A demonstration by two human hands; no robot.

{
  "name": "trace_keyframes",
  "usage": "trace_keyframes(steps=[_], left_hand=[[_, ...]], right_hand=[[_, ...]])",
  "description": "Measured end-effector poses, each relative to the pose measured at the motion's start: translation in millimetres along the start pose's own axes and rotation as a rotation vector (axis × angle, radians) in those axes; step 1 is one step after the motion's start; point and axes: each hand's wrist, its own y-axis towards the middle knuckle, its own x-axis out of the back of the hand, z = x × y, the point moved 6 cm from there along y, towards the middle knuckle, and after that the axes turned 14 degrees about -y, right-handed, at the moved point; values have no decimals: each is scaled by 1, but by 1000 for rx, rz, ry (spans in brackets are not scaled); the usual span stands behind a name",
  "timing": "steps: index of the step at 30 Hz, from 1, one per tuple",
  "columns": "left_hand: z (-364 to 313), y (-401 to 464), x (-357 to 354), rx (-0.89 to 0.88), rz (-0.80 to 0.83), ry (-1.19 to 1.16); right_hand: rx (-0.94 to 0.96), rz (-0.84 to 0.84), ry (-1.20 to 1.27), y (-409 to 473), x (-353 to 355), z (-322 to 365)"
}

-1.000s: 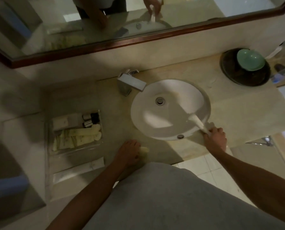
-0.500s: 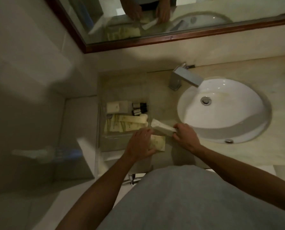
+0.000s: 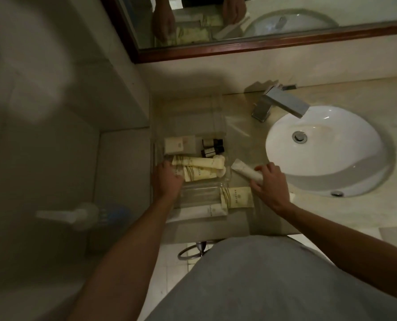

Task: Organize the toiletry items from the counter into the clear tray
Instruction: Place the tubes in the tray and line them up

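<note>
Presently, held item: a white tube [image 3: 246,171] is gripped by the right hand [image 3: 268,185], fingers closed round its near-right end, just right of the clear tray [image 3: 218,126].
Handling: judged light, soft-walled, slightly slick; best taken mid-body, without squeezing.
Long axis: laid near-right to far-left, the free end pointed at the tray.
Left hand [image 3: 168,179]: rested at the tray's left side on cream tubes [image 3: 198,167]; its grip cannot be told.
Counter [image 3: 331,218]: a cream sachet [image 3: 236,197] is left outside.
</note>
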Motion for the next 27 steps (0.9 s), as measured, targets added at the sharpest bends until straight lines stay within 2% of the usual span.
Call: trace_keyframes(steps=[5, 11, 16, 24, 27], left_hand=[[11, 2, -11, -151, 78, -44], [14, 11, -11, -237, 147, -96], [11, 16, -10, -232, 212, -16], [7, 11, -8, -266, 210, 29], [2, 9, -7, -221, 189, -23]], right_hand=[[188, -1, 95, 37, 7, 81], [351, 107, -75, 67, -11, 141], [371, 104, -100, 72, -14, 144], [306, 78, 86, 73, 2, 123], [317, 74, 126, 70, 11, 113]])
